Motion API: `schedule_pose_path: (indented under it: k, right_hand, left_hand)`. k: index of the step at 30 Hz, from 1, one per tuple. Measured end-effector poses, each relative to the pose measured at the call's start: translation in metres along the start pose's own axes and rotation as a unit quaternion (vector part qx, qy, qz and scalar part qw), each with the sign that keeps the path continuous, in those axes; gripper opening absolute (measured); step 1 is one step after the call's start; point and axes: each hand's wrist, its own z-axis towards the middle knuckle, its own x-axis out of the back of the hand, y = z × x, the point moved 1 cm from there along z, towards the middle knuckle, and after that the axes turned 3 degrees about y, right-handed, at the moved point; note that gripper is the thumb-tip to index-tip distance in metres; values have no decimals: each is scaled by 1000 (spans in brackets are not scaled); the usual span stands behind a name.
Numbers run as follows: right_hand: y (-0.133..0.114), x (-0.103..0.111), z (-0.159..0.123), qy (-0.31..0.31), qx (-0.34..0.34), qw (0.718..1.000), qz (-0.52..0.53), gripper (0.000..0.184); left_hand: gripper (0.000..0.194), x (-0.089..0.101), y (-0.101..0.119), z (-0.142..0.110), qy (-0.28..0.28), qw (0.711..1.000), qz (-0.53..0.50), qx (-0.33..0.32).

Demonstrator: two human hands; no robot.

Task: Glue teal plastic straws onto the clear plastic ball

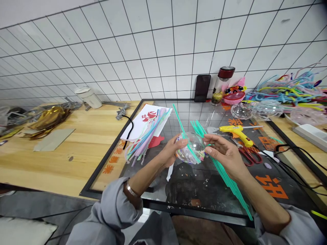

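Note:
A clear plastic ball point(198, 141) with small colourful bits inside is held between my two hands above the glass-topped mat. My left hand point(171, 149) closes on its left side, the thumb pressing a single green pipe cleaner point(179, 119) that slants across the ball. On the opposite edge, my right hand point(226, 154) pinches the ball between thumb and curled fingers. Under and beside the right hand lies a bundle of green pipe cleaners point(227, 180). Pastel pipe cleaners point(150, 132) lie to the left on a white sheet point(135, 125) with a red print.
A yellow glue gun point(236, 132) with a black cord lies right of my hands, near red-handled scissors point(246, 156). Behind stand a phone point(202, 88) and a glass bottle point(219, 88). More clear balls point(267, 109) and a colourful pipe-cleaner heap point(288, 90) are at right.

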Motion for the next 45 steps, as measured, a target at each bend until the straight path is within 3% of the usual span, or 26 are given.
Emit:
schedule_pose_path:
  k: [9, 16, 20, 27, 34, 37, 40, 45]
  right_hand:
    - [2, -2, -1, -46, 11, 999, -26, 52]
    - [5, -7, -6, -71, 29, 996, -44, 85]
    - [7, -12, -6, -62, 30, 997, -41, 88]
    - [11, -18, -10, -38, 66, 995, -61, 75]
    - [4, -18, -12, 7, 167, 980, -109, 55]
    - [-2, -15, -14, 55, 247, 955, -152, 36]
    - [-7, -16, -17, 84, 334, 913, -218, 22]
    - [-10, -21, -22, 72, 414, 861, -288, 15]
  left_hand:
    - [55, 6, 0, 1, -48, 995, -51, 74]
    - [55, 7, 3, 1, -50, 989, -94, 98]
    - [55, 7, -1, 1, -59, 988, -96, 107]
    - [50, -1, -1, -4, -25, 994, -71, 77]
    - [43, -6, 4, -8, 10, 994, -82, 70]
    - [39, -6, 5, -8, 29, 993, -87, 69]
    - [40, -6, 4, -7, 42, 994, -83, 61]
    - [50, -7, 4, -7, 29, 997, -59, 49]
